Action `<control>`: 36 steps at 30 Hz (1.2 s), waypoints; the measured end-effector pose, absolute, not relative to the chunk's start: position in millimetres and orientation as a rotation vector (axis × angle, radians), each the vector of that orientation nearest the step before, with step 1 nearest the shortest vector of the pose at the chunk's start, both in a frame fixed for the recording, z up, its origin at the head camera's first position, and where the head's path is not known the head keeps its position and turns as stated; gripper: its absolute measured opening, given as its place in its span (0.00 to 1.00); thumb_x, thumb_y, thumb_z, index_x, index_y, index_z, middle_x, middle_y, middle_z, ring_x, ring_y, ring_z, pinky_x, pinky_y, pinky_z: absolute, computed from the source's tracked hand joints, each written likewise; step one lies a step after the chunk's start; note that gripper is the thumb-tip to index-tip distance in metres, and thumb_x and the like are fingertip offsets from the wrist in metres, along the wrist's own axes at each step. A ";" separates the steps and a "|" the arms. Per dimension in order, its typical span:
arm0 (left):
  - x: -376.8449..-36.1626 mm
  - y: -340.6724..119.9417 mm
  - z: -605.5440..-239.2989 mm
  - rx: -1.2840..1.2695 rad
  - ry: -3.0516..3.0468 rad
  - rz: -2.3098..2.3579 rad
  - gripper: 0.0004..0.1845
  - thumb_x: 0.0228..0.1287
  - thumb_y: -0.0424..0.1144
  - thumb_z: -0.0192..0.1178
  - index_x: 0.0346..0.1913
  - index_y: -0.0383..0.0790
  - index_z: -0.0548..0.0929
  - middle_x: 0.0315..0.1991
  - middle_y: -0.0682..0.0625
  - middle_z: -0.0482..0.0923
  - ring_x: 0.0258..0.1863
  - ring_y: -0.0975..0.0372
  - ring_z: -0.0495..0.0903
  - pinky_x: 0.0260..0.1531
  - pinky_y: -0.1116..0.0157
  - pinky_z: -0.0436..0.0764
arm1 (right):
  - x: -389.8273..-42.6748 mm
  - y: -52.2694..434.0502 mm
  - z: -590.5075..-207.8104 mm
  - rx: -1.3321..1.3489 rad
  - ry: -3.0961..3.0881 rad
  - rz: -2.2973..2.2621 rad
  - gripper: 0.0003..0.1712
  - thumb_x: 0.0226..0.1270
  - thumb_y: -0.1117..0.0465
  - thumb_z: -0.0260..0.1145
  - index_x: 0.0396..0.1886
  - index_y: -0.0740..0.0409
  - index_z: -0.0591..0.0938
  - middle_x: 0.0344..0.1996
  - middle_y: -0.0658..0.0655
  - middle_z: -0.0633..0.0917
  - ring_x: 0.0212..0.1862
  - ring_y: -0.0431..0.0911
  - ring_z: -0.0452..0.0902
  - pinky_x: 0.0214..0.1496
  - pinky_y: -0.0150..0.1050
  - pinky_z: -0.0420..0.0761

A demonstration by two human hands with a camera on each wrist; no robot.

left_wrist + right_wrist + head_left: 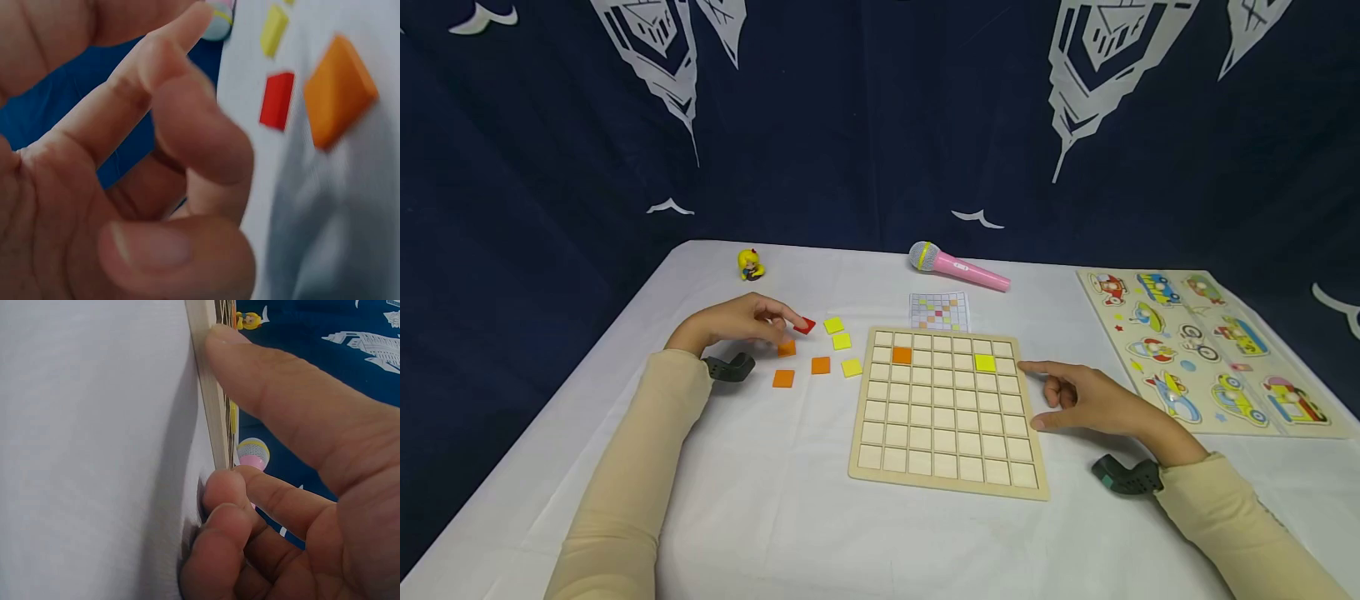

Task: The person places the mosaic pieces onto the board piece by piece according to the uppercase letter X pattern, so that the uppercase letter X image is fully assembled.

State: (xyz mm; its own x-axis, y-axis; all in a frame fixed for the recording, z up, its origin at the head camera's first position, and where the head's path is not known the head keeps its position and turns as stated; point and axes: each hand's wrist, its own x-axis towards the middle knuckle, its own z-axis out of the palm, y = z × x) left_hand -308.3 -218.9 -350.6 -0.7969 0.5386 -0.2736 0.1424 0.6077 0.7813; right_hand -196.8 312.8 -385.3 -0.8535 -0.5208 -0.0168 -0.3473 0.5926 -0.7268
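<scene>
My left hand (737, 323) hovers over loose tiles left of the board, its forefinger beside a red tile (805, 326). An orange tile (786, 349) lies partly under that hand. In the left wrist view, nothing sits between thumb and fingers, and the red tile (277, 101) and an orange tile (340, 94) lie beyond them. A square wooden grid board (946, 486) holds one orange tile (902, 356) and one yellow tile (985, 363). With thumb and forefinger, my right hand (1086, 400) touches the board's right edge; its other fingers are bent, as the right wrist view shows.
More orange tiles (821, 365) and yellow tiles (842, 341) lie left of the board. Behind it are a printed pattern card (940, 312) and a pink microphone (962, 268). A small yellow-haired figurine (750, 265) stands far left. At right lies a vehicle puzzle board (1206, 350).
</scene>
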 end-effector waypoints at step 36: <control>-309.3 -222.3 -365.2 0.386 2.366 1.046 0.22 0.62 0.27 0.75 0.60 0.30 0.87 0.25 0.55 0.67 0.33 0.61 0.67 0.36 0.67 0.67 | -196.2 312.4 -384.4 -0.716 2.598 -1.109 0.46 0.60 0.65 0.84 0.73 0.78 0.72 0.32 0.50 0.75 0.30 0.38 0.66 0.31 0.34 0.68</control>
